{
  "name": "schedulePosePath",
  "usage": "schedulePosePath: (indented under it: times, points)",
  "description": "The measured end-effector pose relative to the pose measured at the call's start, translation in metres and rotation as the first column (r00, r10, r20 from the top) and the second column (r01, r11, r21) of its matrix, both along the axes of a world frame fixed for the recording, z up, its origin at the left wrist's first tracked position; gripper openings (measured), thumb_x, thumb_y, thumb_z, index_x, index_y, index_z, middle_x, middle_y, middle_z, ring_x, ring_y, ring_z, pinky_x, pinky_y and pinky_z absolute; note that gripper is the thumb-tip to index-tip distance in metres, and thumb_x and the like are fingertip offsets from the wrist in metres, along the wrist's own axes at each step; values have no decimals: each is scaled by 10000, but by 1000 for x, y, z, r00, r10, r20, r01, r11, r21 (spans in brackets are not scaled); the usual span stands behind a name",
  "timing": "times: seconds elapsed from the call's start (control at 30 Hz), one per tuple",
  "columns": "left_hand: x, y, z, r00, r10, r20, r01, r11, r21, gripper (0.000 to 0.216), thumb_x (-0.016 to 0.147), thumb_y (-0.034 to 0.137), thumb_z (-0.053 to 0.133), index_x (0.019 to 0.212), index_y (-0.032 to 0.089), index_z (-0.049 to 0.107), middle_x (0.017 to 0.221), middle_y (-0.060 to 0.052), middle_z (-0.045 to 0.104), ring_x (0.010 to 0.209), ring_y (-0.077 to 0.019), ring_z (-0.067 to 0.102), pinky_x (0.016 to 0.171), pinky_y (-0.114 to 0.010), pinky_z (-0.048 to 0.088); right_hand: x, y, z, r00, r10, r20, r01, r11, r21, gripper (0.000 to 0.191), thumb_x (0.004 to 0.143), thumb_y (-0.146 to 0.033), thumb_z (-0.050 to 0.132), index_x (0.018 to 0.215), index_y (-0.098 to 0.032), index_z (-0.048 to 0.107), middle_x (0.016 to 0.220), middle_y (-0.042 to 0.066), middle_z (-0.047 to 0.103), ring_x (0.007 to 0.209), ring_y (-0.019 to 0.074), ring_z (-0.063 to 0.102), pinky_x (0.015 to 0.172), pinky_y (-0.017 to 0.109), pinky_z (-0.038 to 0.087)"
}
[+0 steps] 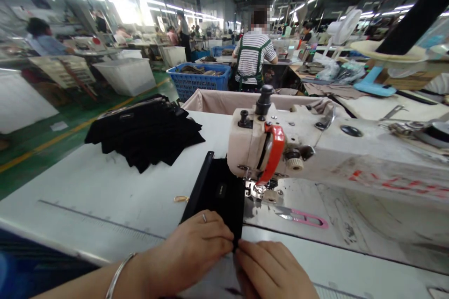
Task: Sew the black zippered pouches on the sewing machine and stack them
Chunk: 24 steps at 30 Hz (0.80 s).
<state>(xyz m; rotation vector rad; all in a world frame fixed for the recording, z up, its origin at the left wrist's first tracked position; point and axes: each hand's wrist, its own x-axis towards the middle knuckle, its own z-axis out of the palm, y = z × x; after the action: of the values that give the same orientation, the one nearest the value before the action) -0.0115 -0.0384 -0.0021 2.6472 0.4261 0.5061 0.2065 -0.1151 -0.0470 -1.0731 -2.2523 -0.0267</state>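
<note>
A black fabric piece (224,210) with a small dark label lies flat, its right edge running up to the presser foot (257,190) of a white sewing machine (245,142). My left hand (196,245), with a ring and a bracelet at the wrist, presses on the near end of the cloth and pinches its edge. Close beside it, my right hand (273,268) grips the same near corner, fingertips almost touching the left ones. A dark strip (199,182) lies along the cloth's left side. Pink thread snips (305,218) rest on the machine bed.
A fanned stack of black fabric pieces (147,131) lies at the table's back left. A gold-coloured clip (181,199) sits near the cloth. Behind the table stand a fabric-lined bin (210,102) and a blue basket (198,85). A person in a striped shirt (254,58) works ahead.
</note>
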Motion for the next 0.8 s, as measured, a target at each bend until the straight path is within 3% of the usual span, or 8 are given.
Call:
schedulePosePath:
  times: [0.4, 0.8]
  points:
    - [11, 41, 0, 1000, -23, 18, 20, 991, 133, 239, 945, 63, 442, 1061, 133, 639, 1068, -59, 709, 1009, -175, 612, 952, -324, 455, 3, 31, 28, 999, -33, 2, 33, 999, -39, 249, 903, -143, 505, 1101, -168, 654, 1054, 67, 698, 829, 194, 621, 727, 327, 544]
    - [23, 81, -12, 1000, -7, 22, 3, 989, 151, 196, 952, 114, 498, 1037, 181, 661, 1052, -18, 717, 1029, -154, 624, 1000, -298, 440, 7, 56, 26, 989, -140, 57, 146, 981, -129, 283, 873, -159, 530, 1130, -184, 647, 1151, 48, 680, 979, 242, 636, 853, 395, 538]
